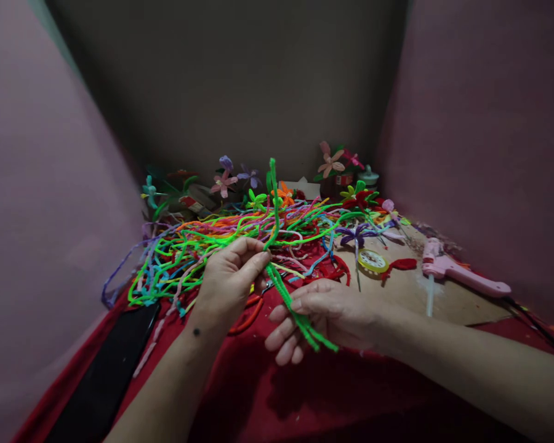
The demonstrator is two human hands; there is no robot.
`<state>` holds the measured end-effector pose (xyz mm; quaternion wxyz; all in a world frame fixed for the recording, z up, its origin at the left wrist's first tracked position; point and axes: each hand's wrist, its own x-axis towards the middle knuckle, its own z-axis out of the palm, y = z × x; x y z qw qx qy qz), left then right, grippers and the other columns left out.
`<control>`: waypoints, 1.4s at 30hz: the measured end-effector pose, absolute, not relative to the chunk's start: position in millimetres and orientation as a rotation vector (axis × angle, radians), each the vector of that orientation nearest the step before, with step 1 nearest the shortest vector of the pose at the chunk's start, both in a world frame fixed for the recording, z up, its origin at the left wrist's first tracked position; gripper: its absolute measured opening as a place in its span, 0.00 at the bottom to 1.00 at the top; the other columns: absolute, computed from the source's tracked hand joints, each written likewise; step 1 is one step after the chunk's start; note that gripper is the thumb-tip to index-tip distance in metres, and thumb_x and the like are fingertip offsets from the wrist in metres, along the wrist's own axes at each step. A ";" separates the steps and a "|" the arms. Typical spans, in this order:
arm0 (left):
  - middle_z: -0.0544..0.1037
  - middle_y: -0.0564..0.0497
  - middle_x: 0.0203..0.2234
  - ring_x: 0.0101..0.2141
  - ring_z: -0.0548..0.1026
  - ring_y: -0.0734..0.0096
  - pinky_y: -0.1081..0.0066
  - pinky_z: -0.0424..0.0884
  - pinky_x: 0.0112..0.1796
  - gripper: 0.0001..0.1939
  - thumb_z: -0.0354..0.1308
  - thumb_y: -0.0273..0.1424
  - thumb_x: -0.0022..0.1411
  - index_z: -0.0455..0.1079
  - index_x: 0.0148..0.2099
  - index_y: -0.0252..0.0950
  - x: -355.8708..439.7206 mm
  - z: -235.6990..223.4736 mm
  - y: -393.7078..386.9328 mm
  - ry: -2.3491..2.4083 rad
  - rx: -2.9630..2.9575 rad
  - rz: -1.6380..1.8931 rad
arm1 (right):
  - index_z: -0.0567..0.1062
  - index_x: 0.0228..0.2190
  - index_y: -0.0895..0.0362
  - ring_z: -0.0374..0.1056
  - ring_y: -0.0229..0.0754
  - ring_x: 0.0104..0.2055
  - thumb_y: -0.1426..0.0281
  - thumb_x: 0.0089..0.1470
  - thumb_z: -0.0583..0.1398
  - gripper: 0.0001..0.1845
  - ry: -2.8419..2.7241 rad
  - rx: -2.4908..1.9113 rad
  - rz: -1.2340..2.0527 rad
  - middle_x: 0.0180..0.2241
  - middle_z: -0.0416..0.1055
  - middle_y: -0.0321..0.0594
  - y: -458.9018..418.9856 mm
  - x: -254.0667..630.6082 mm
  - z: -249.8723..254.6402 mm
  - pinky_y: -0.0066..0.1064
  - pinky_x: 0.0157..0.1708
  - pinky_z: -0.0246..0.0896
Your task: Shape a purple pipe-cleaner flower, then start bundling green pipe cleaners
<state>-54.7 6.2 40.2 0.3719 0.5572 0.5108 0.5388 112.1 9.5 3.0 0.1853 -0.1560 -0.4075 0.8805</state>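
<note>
Green pipe cleaners (284, 295) form a bundle in front of me, slanting from upper left to lower right. My left hand (233, 277) pinches them between thumb and forefinger near the middle. Above that pinch a bent green length stands up, while several strands run downward side by side. My right hand (323, 311) holds the lower strands with its thumb laid across them and its other fingers loosely curled behind. The loose ends poke out below the right hand. Behind my hands spreads a heap of coloured pipe cleaners (203, 237).
Scissors with red handles (249, 317) lie under my hands on the red cloth (258, 394). A pink glue gun (466, 274) rests on cardboard (466, 311) at right, beside a yellow-rimmed dial (373, 261). Pipe-cleaner flowers (224, 183) stand behind; a black flat object (106, 375) lies left.
</note>
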 end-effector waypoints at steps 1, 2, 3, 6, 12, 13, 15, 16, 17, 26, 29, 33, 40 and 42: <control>0.67 0.60 0.15 0.14 0.66 0.81 0.81 0.63 0.16 0.06 0.60 0.30 0.52 0.66 0.31 0.34 -52.9 40.1 4.7 1.316 1.452 1.354 | 0.70 0.33 0.64 0.74 0.40 0.27 0.72 0.50 0.55 0.09 -1.153 -0.450 2.452 0.28 0.76 0.49 10.7 109.9 2.9 0.29 0.28 0.66; 0.67 0.60 0.14 0.14 0.66 0.81 0.80 0.64 0.16 0.05 0.59 0.30 0.53 0.66 0.31 0.35 -50.9 40.0 3.1 1.323 1.472 1.322 | 0.69 0.33 0.63 0.73 0.40 0.25 0.73 0.50 0.55 0.07 -1.161 -0.461 2.423 0.27 0.76 0.48 12.1 107.6 3.3 0.28 0.27 0.65; 0.67 0.60 0.14 0.14 0.66 0.80 0.80 0.64 0.17 0.05 0.58 0.30 0.54 0.66 0.32 0.35 -49.1 39.9 1.5 1.330 1.492 1.293 | 0.68 0.32 0.63 0.73 0.39 0.24 0.73 0.51 0.54 0.06 -1.175 -0.474 2.392 0.26 0.76 0.47 13.8 105.2 4.0 0.27 0.26 0.65; 0.68 0.60 0.16 0.15 0.66 0.80 0.79 0.63 0.17 0.04 0.56 0.30 0.56 0.65 0.32 0.35 -46.8 38.8 -1.1 1.343 1.588 1.263 | 0.68 0.30 0.63 0.71 0.38 0.20 0.72 0.53 0.54 0.05 -1.225 -0.538 2.309 0.22 0.74 0.46 18.6 98.9 7.0 0.24 0.20 0.63; 0.70 0.57 0.20 0.21 0.67 0.79 0.77 0.63 0.23 0.03 0.55 0.30 0.58 0.68 0.34 0.36 -57.1 30.3 1.2 1.500 2.030 1.236 | 0.68 0.30 0.63 0.70 0.37 0.18 0.70 0.57 0.52 0.09 -1.211 -0.542 2.290 0.20 0.73 0.44 24.7 94.8 7.2 0.25 0.19 0.64; 0.70 0.57 0.21 0.21 0.67 0.79 0.77 0.63 0.24 0.03 0.55 0.30 0.58 0.68 0.34 0.36 -58.1 29.2 1.3 1.518 2.071 1.241 | 0.68 0.30 0.63 0.70 0.37 0.17 0.71 0.57 0.52 0.09 -1.222 -0.538 2.287 0.20 0.73 0.44 25.2 94.9 6.7 0.25 0.19 0.64; 0.70 0.57 0.21 0.22 0.67 0.79 0.77 0.63 0.25 0.03 0.55 0.29 0.58 0.68 0.33 0.36 -58.1 28.5 0.8 1.535 2.086 1.292 | 0.68 0.29 0.63 0.69 0.37 0.16 0.70 0.56 0.54 0.09 -1.232 -0.529 2.281 0.19 0.73 0.44 25.6 95.3 6.1 0.25 0.19 0.64; 0.71 0.56 0.22 0.23 0.67 0.79 0.78 0.63 0.25 0.03 0.55 0.29 0.58 0.68 0.33 0.36 -57.1 29.0 0.5 1.537 2.065 1.330 | 0.69 0.29 0.64 0.68 0.37 0.16 0.69 0.56 0.55 0.09 -1.228 -0.525 2.280 0.18 0.73 0.43 25.5 95.5 6.3 0.25 0.18 0.64; 0.71 0.56 0.22 0.23 0.67 0.79 0.78 0.63 0.25 0.03 0.55 0.29 0.58 0.68 0.33 0.36 -55.6 30.0 0.1 1.535 2.025 1.364 | 0.69 0.29 0.64 0.68 0.37 0.16 0.69 0.55 0.57 0.09 -1.220 -0.523 2.278 0.18 0.73 0.43 25.1 95.7 6.9 0.25 0.18 0.64; 0.69 0.57 0.20 0.20 0.65 0.79 0.79 0.62 0.21 0.03 0.59 0.31 0.53 0.69 0.31 0.37 -47.2 35.7 -2.5 1.541 1.681 1.456 | 0.70 0.31 0.64 0.70 0.38 0.19 0.71 0.48 0.60 0.08 -1.165 -0.594 2.326 0.21 0.74 0.44 14.6 104.4 4.9 0.24 0.18 0.64; 0.68 0.57 0.18 0.18 0.65 0.79 0.79 0.62 0.20 0.04 0.59 0.31 0.52 0.68 0.29 0.36 -48.8 38.6 -1.1 1.478 1.565 1.421 | 0.70 0.32 0.64 0.71 0.39 0.20 0.69 0.46 0.62 0.12 -1.178 -0.566 2.377 0.22 0.74 0.45 9.7 111.5 2.3 0.26 0.19 0.66; 0.66 0.59 0.14 0.15 0.63 0.81 0.80 0.59 0.16 0.05 0.60 0.30 0.52 0.66 0.28 0.35 -50.3 43.3 1.3 1.384 1.421 1.267 | 0.69 0.34 0.63 0.72 0.37 0.24 0.74 0.43 0.63 0.13 -1.178 -0.557 2.316 0.25 0.73 0.41 9.4 112.4 11.0 0.28 0.26 0.68; 0.67 0.58 0.16 0.15 0.63 0.82 0.80 0.58 0.17 0.10 0.63 0.33 0.49 0.66 0.29 0.34 -46.7 36.9 2.7 1.243 1.253 1.162 | 0.68 0.28 0.62 0.63 0.31 0.17 0.78 0.48 0.56 0.02 -1.139 -0.675 2.063 0.21 0.68 0.37 19.5 90.8 24.8 0.20 0.16 0.58; 0.67 0.58 0.17 0.15 0.64 0.82 0.81 0.56 0.16 0.11 0.64 0.34 0.47 0.66 0.29 0.34 -46.4 38.2 2.8 1.243 1.177 1.154 | 0.67 0.27 0.61 0.57 0.27 0.15 0.77 0.51 0.56 0.01 -1.174 -0.794 1.989 0.19 0.66 0.34 20.3 88.3 25.1 0.17 0.12 0.45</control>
